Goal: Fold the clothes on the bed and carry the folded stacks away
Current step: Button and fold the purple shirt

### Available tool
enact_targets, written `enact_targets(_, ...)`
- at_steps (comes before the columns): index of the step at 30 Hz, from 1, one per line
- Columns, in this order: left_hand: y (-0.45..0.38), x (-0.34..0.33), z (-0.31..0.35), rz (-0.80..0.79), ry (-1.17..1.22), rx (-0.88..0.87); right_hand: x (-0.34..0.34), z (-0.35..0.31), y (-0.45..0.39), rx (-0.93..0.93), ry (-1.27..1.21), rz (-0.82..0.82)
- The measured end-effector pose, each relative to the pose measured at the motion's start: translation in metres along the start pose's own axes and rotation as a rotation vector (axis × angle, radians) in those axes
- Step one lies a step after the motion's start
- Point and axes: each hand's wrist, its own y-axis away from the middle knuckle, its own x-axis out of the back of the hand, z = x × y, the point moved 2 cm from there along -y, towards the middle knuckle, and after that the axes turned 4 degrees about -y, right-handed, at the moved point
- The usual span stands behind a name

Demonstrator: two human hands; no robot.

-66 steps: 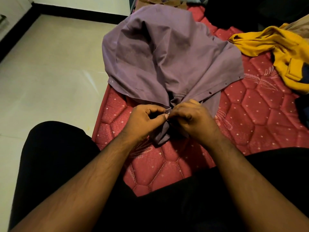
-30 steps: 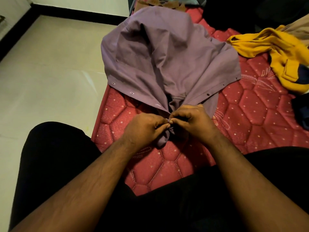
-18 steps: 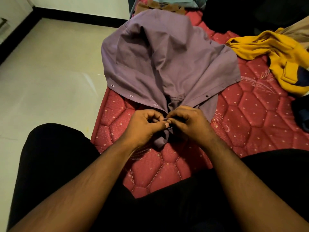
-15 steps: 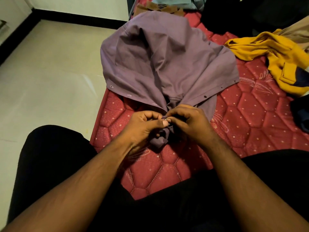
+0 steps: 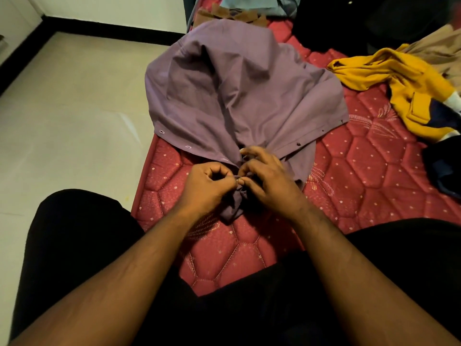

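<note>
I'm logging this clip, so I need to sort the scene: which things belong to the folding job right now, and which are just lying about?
In hand:
purple shirt, pinched at its front edges by the left hand and right hand
bed

Lying about for now:
yellow garment
brown cloth
beige cloth
dark cloth

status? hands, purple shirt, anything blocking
Left hand and right hand: each has a pinch grip on the purple shirt at its near placket. Shirt spread on the red mattress, unfolded. Yellow garment lies apart, right; nothing blocking.
</note>
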Motion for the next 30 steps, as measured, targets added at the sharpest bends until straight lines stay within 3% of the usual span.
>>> enact_targets(2, -0.001, -0.003, 0.000, 0.097, -0.387, -0.229, -0.007, 0.001, 0.000, -0.049, -0.002, -0.071)
enact_targets(4, 0.001, -0.008, -0.003, 0.197, -0.614, -0.337, -0.009, 0.002, -0.003, -0.098, -0.051, -0.065)
enact_targets(7, 0.000, -0.009, -0.009, 0.244, -0.646, -0.309, -0.011, 0.007, -0.001, -0.087, -0.145, -0.052)
enact_targets(11, -0.004, 0.000, -0.014, 0.105, -0.656, -0.372, -0.005, 0.019, 0.002, -0.087, -0.049, 0.042)
enact_targets(14, -0.002, 0.002, -0.019, -0.014, -0.619, -0.403, 0.007, 0.029, 0.001, -0.171, 0.164, 0.136)
enact_targets(16, -0.001, 0.000, -0.022, -0.040, -0.577, -0.393, 0.011, 0.038, 0.002, -0.249, 0.270, 0.061)
enact_targets(18, 0.000, -0.006, -0.024, -0.002, -0.454, -0.279, 0.007, 0.041, 0.004, -0.264, 0.348, 0.009)
enact_targets(21, -0.002, -0.021, -0.029, 0.038, -0.155, 0.038, 0.008, 0.035, 0.000, -0.197, 0.344, 0.053)
enact_targets(25, -0.020, -0.037, -0.016, -0.094, -0.111, 0.099, 0.036, 0.021, -0.011, -0.092, 0.301, -0.021)
enact_targets(27, -0.037, -0.047, -0.009, -0.149, -0.093, 0.145, 0.055, 0.021, -0.016, -0.127, 0.298, -0.073)
enact_targets(30, -0.058, -0.051, 0.034, -0.163, -0.018, 0.058, 0.087, 0.018, -0.024, -0.235, 0.276, -0.190)
